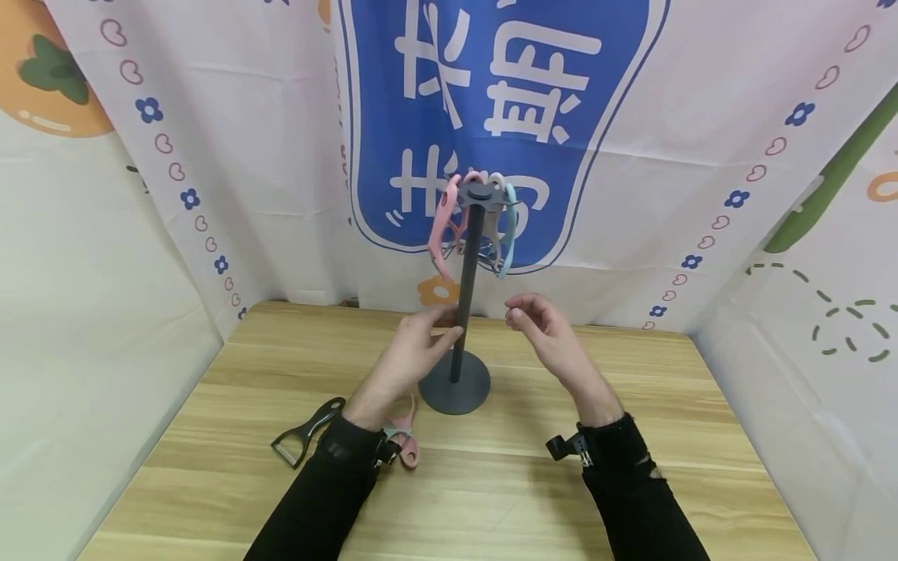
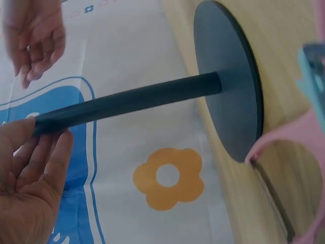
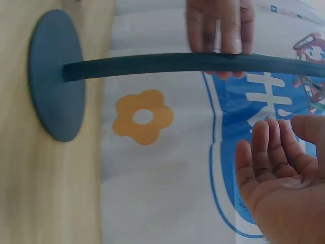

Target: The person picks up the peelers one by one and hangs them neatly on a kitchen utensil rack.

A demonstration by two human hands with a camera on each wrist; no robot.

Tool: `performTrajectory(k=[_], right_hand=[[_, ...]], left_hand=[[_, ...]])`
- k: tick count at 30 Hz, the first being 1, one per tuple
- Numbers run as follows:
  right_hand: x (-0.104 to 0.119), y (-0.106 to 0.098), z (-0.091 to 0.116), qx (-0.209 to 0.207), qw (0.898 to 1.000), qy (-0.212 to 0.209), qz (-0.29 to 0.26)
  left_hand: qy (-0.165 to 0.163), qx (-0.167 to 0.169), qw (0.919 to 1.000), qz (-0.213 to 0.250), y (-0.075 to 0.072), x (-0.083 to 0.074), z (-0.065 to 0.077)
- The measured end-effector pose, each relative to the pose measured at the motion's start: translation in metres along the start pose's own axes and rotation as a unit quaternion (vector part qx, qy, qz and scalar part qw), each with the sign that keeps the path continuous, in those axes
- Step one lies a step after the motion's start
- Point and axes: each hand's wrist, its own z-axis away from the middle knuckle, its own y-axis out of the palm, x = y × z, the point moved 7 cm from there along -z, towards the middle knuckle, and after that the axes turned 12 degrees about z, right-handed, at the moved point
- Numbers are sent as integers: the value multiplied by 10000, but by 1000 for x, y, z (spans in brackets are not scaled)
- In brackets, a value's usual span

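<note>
Well, a dark stand (image 1: 469, 269) rises from a round base (image 1: 436, 391) on the wooden tabletop (image 1: 666, 452), with pink, whitish and blue tools (image 1: 440, 226) hanging from its top. The left hand (image 1: 414, 343) pinches the pole (image 1: 466, 300) between thumb and fingers, the gap closed down to the pole's width. To its right, the right hand (image 1: 550, 333) hovers apart from the pole, fingers loosely curled, holding nothing. Beside the left sleeve (image 1: 316, 499) lie a black peeler (image 1: 312, 428) and a partly hidden pink tool (image 1: 410, 453). A printed cloth (image 1: 266, 156) hangs behind.

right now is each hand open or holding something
Left hand: holding the dark pole.
Right hand: open, fingers loosely curled, holding nothing.
</note>
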Motion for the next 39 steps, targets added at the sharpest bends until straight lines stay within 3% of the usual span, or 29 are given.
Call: performTrajectory(k=[6, 11, 18, 26, 30, 35, 39], right_hand=[[-6, 16, 9, 253, 9988, -246, 341], [-4, 32, 20, 434, 9931, -545, 945], [3, 64, 36, 1120, 9765, -1018, 1533], [10, 104, 53, 1830, 9550, -1236, 1980], [14, 125, 62, 2136, 9336, -1593, 2394], [17, 149, 75, 2527, 8849, -2288, 3173], [20, 161, 85, 2820, 8509, -2855, 3391]], left_hand=[[105, 173, 9998, -51, -9, -1, 4], [145, 385, 9990, -172, -11, -2, 3], [216, 620, 9977, -162, -14, 3, -1], [287, 931, 9952, -101, -17, 7, -6], [242, 1014, 9945, -112, -18, 7, -5], [218, 1069, 9940, -95, -18, 6, -4], [147, 1085, 9940, -69, -19, 8, -3]])
